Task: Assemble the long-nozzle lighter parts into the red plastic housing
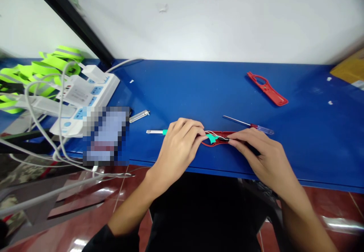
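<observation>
Blue tabletop (pixel 182 88) here, with a power strip (pixel 91 104) sitting toward the left end and neon reflective straps (pixel 48 68) bunching up in the back left corner. A red plastic part (pixel 267 88) is lying near the back edge on the right, and a screwdriver (pixel 250 125) is resting just in front of it.

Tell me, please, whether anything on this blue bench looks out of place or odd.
Yes: white cables hang in a loose tangle over the front edge of the blue bench, and a pixelated patch hides whatever lies beside the power strip.
</observation>
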Demonstrator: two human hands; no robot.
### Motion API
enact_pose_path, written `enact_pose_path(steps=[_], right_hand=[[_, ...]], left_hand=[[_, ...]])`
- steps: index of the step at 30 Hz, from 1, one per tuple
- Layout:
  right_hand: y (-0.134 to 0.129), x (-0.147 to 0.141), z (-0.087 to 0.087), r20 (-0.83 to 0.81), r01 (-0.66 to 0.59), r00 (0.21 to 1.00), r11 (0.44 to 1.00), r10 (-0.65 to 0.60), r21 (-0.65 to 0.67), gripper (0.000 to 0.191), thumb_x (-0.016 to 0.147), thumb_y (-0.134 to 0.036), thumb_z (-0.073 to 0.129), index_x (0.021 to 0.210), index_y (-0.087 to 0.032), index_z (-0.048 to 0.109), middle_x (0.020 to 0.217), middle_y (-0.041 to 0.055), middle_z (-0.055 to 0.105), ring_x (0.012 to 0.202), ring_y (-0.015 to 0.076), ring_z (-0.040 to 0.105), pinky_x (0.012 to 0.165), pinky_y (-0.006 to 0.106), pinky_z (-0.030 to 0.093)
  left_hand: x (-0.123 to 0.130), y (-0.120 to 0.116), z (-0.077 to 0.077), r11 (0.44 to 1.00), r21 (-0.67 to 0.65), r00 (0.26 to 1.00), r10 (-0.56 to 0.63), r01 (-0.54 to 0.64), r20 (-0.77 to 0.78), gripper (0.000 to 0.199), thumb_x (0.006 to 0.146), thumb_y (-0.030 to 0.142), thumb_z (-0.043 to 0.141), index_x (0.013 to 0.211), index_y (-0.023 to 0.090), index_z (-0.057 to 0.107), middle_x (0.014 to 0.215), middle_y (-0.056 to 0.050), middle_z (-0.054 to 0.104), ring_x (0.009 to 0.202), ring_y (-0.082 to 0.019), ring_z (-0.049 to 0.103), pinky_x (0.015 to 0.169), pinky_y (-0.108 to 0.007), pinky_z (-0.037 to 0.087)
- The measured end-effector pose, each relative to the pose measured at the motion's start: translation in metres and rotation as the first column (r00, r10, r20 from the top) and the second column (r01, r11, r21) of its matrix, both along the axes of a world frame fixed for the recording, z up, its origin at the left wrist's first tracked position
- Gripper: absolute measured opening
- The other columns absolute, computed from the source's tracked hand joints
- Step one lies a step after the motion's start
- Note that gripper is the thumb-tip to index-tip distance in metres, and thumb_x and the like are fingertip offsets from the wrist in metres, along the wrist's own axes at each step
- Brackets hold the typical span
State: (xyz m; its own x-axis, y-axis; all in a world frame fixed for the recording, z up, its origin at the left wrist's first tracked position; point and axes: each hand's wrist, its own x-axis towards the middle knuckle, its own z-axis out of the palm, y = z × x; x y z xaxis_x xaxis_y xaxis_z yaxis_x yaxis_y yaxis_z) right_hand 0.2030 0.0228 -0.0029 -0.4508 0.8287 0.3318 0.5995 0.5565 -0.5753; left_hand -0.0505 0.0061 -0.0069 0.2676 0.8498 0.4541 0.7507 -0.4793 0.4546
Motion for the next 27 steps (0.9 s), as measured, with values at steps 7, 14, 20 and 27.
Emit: enact_pose_path(steps=[7,14,20,27], right_hand=[[-0.0009,0.0013,0.0013,-0.008,-0.027,1.000,1.000,0.027,0.000,0.013,0.106,-0.027,0.066,0.117,-0.030,0.072,0.113,-0.0009,0.078,0.101,0.0178,0.072,0.093,0.036,0.054],[0.0006,0.0002,0.0019,0.008,-0.031,0.999,0.999,0.031,0.042,0.011,0.106,-0.025,0.067,0.113,-0.030,0.073,0.110,-0.0031,0.078,0.099,0.0153,0.072,0.091,0.034,0.053],[0.0002,-0.0010,-0.0035,0.056,-0.022,0.998,0.992,0.015,0.127,0.014,0.105,-0.023,0.067,0.116,-0.026,0.075,0.112,0.0015,0.077,0.098,0.0173,0.072,0.086,0.036,0.054],[-0.0007,-0.0062,-0.0012,0.093,0.024,0.995,0.993,-0.035,0.117,0.010,0.106,-0.029,0.066,0.115,-0.025,0.071,0.106,0.0012,0.078,0.093,0.0185,0.071,0.084,0.036,0.051]], left_hand=[[0.0038,-0.0027,0.0018,0.999,0.039,0.999,-0.016,0.018,-0.036,0.002,0.106,0.019,0.067,0.106,0.017,0.068,0.112,-0.003,0.077,0.102,-0.020,0.067,0.093,-0.037,0.047],[0.0044,-0.0020,0.0008,0.999,0.028,0.998,-0.045,0.046,-0.045,0.005,0.108,0.020,0.064,0.106,0.017,0.067,0.113,-0.004,0.076,0.100,-0.020,0.066,0.091,-0.037,0.047],[0.0029,-0.0012,0.0031,0.997,-0.022,0.997,-0.069,0.069,-0.030,0.010,0.110,0.022,0.061,0.106,0.017,0.068,0.114,-0.004,0.075,0.102,-0.019,0.065,0.090,-0.038,0.048],[0.0025,0.0011,0.0042,0.994,-0.082,0.998,-0.066,0.066,0.006,0.013,0.109,0.025,0.061,0.104,0.018,0.071,0.115,-0.004,0.076,0.101,-0.021,0.064,0.089,-0.038,0.051]])
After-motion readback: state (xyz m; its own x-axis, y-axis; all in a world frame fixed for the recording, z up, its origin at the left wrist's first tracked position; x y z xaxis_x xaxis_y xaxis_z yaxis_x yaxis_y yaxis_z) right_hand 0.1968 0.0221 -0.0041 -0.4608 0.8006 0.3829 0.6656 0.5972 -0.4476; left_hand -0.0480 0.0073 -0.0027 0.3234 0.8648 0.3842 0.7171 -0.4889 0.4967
